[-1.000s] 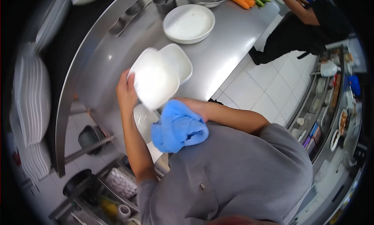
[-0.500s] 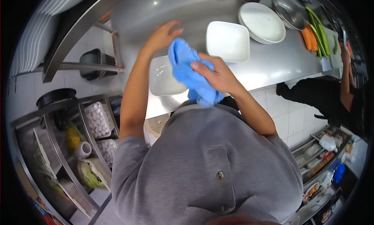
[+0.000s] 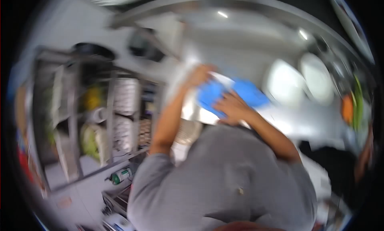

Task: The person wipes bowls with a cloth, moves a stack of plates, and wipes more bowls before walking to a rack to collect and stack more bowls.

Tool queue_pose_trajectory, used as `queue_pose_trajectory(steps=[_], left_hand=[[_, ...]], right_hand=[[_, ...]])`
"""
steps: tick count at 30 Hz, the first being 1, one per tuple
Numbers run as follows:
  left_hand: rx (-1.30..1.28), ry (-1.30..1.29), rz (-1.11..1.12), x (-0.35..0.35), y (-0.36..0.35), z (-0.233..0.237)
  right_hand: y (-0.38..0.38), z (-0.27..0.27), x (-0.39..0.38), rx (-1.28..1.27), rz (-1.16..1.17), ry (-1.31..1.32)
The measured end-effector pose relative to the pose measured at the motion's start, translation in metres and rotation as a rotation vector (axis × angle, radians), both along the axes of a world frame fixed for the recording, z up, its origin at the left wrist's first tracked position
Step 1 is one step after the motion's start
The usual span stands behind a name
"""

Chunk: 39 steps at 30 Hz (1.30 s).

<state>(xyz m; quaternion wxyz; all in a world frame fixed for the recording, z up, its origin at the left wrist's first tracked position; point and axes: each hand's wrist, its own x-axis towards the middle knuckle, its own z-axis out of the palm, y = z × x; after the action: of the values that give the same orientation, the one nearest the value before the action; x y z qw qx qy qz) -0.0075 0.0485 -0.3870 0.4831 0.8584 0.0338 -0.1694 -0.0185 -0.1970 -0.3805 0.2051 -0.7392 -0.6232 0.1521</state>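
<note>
A blue cloth point(image 3: 250, 94) is spread over a white square dish point(image 3: 221, 78), of which only a corner and part of the rim show. On top of the cloth lies my right hand point(image 3: 232, 106), its fingers bent into the fabric. My left hand point(image 3: 201, 75) grips the dish at its left edge; motion blur softens the fingers. The cloth covers most of the dish's inside.
To the right on the steel counter point(image 3: 244, 51) stand a white square bowl point(image 3: 285, 82) and white oval dishes point(image 3: 317, 77). Carrots point(image 3: 347, 107) and long green vegetables point(image 3: 357, 105) lie farther right. A shelf rack point(image 3: 76, 123) with food is on the left. Another person's arm point(image 3: 363, 161) shows at far right.
The view has swung left. My right hand has lowered the bunched cloth onto the dish, where it is now spread out. My left hand has come from the air to the dish's edge.
</note>
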Motion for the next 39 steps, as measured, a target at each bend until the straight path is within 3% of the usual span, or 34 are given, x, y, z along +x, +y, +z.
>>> queue_pose_trajectory(steps=[1, 3, 4, 5, 6, 8, 9, 11, 12, 15, 18, 20, 21, 22, 23, 25, 26, 27, 28, 29, 30, 33, 35, 36, 37, 39], left_hand=[[0.110, -0.159, -0.036, 0.001, -0.001, -0.006], [0.383, -0.481, -0.055, -0.001, -0.011, -0.020], [0.476, -0.500, -0.067, 0.000, -0.022, -0.007], [0.442, -0.384, -0.010, -0.004, -0.032, 0.018], [0.478, -0.446, 0.038, -0.008, -0.038, 0.024], [0.522, -0.513, 0.077, -0.023, -0.036, 0.040], [0.453, -0.497, 0.101, -0.029, -0.039, 0.051], [0.346, -0.587, 0.216, -0.036, -0.042, 0.047], [0.345, -0.594, 0.207, -0.037, -0.040, 0.046], [0.110, -0.620, 0.531, -0.044, -0.043, 0.044], [0.004, -0.597, 0.603, -0.033, -0.067, 0.053], [0.011, -0.705, 0.621, -0.017, -0.079, 0.031], [-0.016, -0.747, 0.656, -0.010, -0.087, 0.017], [0.161, -0.768, 0.506, -0.009, -0.075, 0.000], [0.119, -0.793, 0.474, -0.008, -0.073, -0.001], [-0.028, -0.559, 0.470, -0.009, -0.076, 0.017], [-0.116, -0.449, 0.576, -0.012, -0.092, 0.041], [0.268, -0.728, 0.361, -0.005, -0.075, 0.008], [0.029, -0.612, 0.443, 0.000, -0.095, 0.037], [-0.087, -0.575, 0.419, 0.005, -0.091, 0.022], [-0.229, -0.692, 0.376, 0.008, -0.119, 0.046], [-0.245, -0.631, 0.325, 0.024, -0.146, 0.071], [-0.176, -0.683, 0.336, 0.041, -0.148, 0.083], [-0.228, -0.668, 0.297, 0.051, -0.151, 0.090], [-0.278, -0.656, 0.259, 0.065, -0.153, 0.092], [-0.125, -0.588, 0.146, 0.091, -0.158, 0.090]], right_hand=[[-0.001, 0.013, 0.001, -0.102, 0.053, -0.071], [-0.008, 0.028, 0.021, -0.125, 0.013, 0.224], [-0.007, 0.032, 0.035, -0.133, -0.015, 0.369], [-0.015, 0.013, 0.048, 0.070, -0.032, 0.644], [-0.022, 0.004, 0.054, 0.102, -0.026, 0.631], [-0.031, 0.001, 0.051, 0.564, -0.411, 1.557], [-0.038, 0.006, 0.052, 0.578, -0.400, 1.557], [-0.057, 0.020, 0.057, 0.930, -0.504, 2.006], [-0.066, 0.023, 0.058, 0.942, -0.503, 1.998], [-0.086, 0.022, 0.055, 1.109, -0.366, 1.947], [-0.081, 0.017, 0.052, 1.201, -0.316, 1.891], [-0.072, 0.016, 0.048, 1.173, -0.188, 1.691], [-0.067, 0.035, 0.047, 1.117, -0.430, 1.741], [-0.066, 0.054, 0.047, 1.106, -0.573, 1.823], [-0.067, 0.048, 0.053, 1.048, -0.608, 1.997], [-0.062, 0.086, 0.047, 0.976, -0.729, 1.885], [-0.062, 0.090, 0.048, 0.920, -0.793, 1.980], [-0.061, 0.075, 0.048, 0.979, -0.675, 2.082], [-0.058, 0.086, 0.045, 0.985, -0.719, 2.172], [-0.053, 0.074, 0.045, 1.034, -0.601, 2.293], [-0.035, 0.037, 0.049, 1.155, -0.504, 2.233], [-0.043, 0.028, 0.030, 1.135, -0.711, 2.072], [-0.050, 0.024, 0.016, 0.881, -0.763, 2.007], [-0.055, 0.024, 0.010, 0.870, -0.765, 2.012], [-0.062, 0.022, 0.006, 0.735, -0.746, 1.869], [-0.078, 0.021, -0.002, 0.470, -0.688, 1.570]])
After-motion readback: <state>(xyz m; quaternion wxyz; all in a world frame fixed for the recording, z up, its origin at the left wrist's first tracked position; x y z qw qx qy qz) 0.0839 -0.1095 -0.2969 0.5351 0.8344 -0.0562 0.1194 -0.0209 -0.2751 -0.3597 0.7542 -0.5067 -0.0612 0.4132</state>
